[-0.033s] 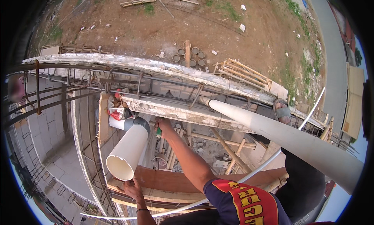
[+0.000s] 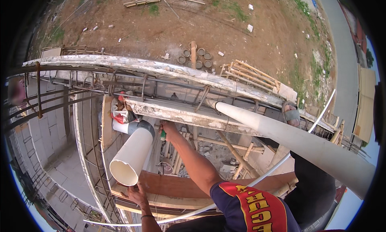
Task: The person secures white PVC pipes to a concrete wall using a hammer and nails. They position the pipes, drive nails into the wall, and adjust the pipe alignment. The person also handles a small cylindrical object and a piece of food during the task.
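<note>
A wide white plastic pipe point(image 2: 130, 155) slants out, its rough-cut open end facing me. Its far end sits in a grey pipe fitting point(image 2: 140, 126). My left hand point(image 2: 137, 195) is under the open end, with its fingers curled against the lower rim. Beside the grey fitting, my right hand point(image 2: 169, 130) is closed around a green handle point(image 2: 162, 135); the rest of that tool is hidden. A red and white bag point(image 2: 122, 111) lies on the ledge just beyond the fitting.
A long, thick pale pipe point(image 2: 281, 131) crosses from the ledge toward my right. A thin white tube point(image 2: 265, 176) curves below it. Steel rebar point(image 2: 152, 85) runs along the concrete beam point(image 2: 181, 115). Rubble and bamboo poles point(image 2: 241, 159) lie far below; wooden formwork point(image 2: 181, 187) is closer.
</note>
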The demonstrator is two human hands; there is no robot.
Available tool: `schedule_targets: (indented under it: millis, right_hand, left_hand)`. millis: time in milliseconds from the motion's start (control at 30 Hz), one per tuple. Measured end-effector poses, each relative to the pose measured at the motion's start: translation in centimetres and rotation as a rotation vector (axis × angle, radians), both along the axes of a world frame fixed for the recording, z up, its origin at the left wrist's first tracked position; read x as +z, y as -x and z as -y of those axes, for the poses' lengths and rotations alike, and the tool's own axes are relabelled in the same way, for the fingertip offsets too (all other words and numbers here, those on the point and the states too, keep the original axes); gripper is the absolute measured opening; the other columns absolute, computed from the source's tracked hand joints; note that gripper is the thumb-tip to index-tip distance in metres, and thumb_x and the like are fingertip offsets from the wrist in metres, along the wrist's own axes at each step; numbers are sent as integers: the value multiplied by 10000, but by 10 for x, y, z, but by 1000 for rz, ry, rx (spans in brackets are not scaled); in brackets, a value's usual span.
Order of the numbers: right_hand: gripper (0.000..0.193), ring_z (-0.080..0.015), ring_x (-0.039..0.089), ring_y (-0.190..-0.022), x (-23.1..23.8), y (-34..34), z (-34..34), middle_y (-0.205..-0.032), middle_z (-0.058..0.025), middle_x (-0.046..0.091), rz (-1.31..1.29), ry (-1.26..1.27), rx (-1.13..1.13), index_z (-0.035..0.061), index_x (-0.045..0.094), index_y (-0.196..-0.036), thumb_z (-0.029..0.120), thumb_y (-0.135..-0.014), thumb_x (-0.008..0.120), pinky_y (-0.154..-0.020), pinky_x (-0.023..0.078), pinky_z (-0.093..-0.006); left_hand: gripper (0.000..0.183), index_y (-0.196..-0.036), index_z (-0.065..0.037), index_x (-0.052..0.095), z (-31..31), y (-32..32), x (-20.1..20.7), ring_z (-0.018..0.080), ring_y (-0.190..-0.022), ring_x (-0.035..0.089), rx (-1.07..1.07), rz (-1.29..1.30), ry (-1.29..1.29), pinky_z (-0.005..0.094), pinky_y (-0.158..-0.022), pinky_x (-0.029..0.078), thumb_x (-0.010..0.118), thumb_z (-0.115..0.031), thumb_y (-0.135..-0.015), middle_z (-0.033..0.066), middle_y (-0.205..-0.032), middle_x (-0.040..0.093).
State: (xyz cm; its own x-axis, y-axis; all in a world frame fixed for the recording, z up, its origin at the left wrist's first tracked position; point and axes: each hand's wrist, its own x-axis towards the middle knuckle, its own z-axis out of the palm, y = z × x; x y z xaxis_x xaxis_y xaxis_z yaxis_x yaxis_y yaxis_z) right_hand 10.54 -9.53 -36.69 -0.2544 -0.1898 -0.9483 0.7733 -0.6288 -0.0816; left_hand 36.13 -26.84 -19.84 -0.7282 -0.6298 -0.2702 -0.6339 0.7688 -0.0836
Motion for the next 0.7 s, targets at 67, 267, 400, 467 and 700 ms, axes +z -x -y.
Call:
schedule_targets:
  millis: [67,267,400,467,700]
  right_hand:
    - [153,-126,439,-474,-7,-3,4,-611,-20,462,12,8,-27,81,514,-761,60,-912,496,-413,397,-296]
    - [176,-116,450,-475,-54,-15,-18,-616,-32,477,159,95,43,75,541,-810,107,-974,486,-409,419,-265]
    - [192,-113,480,-479,-107,1,-31,-613,-22,483,20,122,35,68,509,-842,165,-1007,489,-394,436,-270]
    - [192,-112,482,-479,-112,17,-34,-615,-22,487,-13,125,-7,70,508,-841,166,-1006,494,-393,436,-266]
    - [194,-110,488,-480,-88,42,-30,-622,-24,500,-73,145,-47,74,506,-835,173,-1002,511,-390,435,-251]
  left_hand:
    - [362,-934,-138,709,1,-5,-1,232,-826,651,7,-38,8,555,-1146,115,585,-474,-882,28,-778,694]
    - [340,-908,-136,711,-2,-13,-2,230,-817,652,59,-42,16,557,-1147,106,597,-455,-882,29,-776,696]
    - [340,-907,-129,710,-2,4,-8,228,-814,652,35,-78,-7,557,-1149,103,597,-449,-882,33,-758,693]
    - [338,-912,-126,710,-1,5,-10,229,-816,651,18,-84,-3,558,-1149,103,599,-445,-881,35,-752,692]
    - [343,-933,-118,708,-2,4,-7,235,-830,647,20,-67,-3,552,-1150,116,604,-441,-877,40,-758,692]
